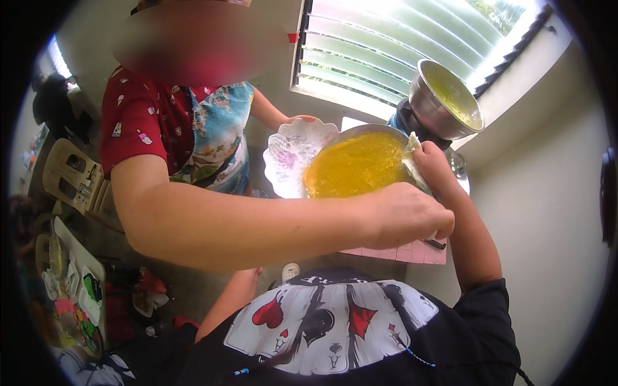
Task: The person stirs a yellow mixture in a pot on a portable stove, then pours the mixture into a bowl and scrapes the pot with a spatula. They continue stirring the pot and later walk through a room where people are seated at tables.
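Observation:
My right hand [430, 161] grips the rim of a wide metal pan [359, 128] through a folded pale cloth [413, 157]. A thick yellow mixture [357, 164] fills the pan, which tilts toward a white scalloped plate [285, 161] with a purple flower print. Of my left side only the forearm [231, 299] shows; the hand is hidden behind a co-worker's outstretched arm [270, 227]. That co-worker's closed hand [410, 214] is in front of the pan's near edge, and whatever it holds cannot be made out. Their other hand [301, 118] holds the plate's far rim.
A deep steel pot [437, 103] with yellow-green residue sits on a dark burner beside the louvred window [386, 53]. Under the arms is a pink table surface [400, 253]. Stacked plastic chairs [72, 173] and a cluttered table [91, 260] are at left; a wall [531, 193] bounds the right.

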`<state>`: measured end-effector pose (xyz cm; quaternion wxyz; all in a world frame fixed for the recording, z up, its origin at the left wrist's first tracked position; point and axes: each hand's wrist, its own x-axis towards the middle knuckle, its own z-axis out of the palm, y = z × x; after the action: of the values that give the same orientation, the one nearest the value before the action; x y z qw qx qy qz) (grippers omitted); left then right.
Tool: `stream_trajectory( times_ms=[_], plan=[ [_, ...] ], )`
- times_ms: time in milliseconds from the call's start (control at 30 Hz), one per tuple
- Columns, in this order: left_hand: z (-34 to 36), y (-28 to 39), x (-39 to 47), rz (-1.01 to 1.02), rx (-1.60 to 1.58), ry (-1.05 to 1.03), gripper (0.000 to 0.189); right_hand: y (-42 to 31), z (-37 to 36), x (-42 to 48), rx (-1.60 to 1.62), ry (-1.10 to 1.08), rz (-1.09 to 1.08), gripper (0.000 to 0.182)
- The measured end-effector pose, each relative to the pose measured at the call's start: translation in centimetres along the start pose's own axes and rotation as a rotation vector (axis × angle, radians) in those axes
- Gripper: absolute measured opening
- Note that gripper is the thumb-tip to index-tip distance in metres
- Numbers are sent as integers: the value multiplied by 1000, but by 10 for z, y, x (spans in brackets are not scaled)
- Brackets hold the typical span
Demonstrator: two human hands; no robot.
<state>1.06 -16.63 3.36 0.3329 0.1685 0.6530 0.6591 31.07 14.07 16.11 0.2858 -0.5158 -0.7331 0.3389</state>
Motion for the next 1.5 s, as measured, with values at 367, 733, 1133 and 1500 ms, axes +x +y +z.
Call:
stream_trajectory(
  times_ms=[367,733,1133,1500],
  plan=[
    [-27,23,-14,-99,98,-6,32,-12,-9,-26,-27,57,-25,27],
    [-44,50,-22,-87,106,16,30,-49,-11,-43,-52,101,-17,26],
    [-65,67,-22,-71,112,25,31,-78,-14,-53,-2,123,27,24],
    [-74,57,-25,-78,113,54,32,-77,-6,-59,-49,181,-9,24]
  ],
)
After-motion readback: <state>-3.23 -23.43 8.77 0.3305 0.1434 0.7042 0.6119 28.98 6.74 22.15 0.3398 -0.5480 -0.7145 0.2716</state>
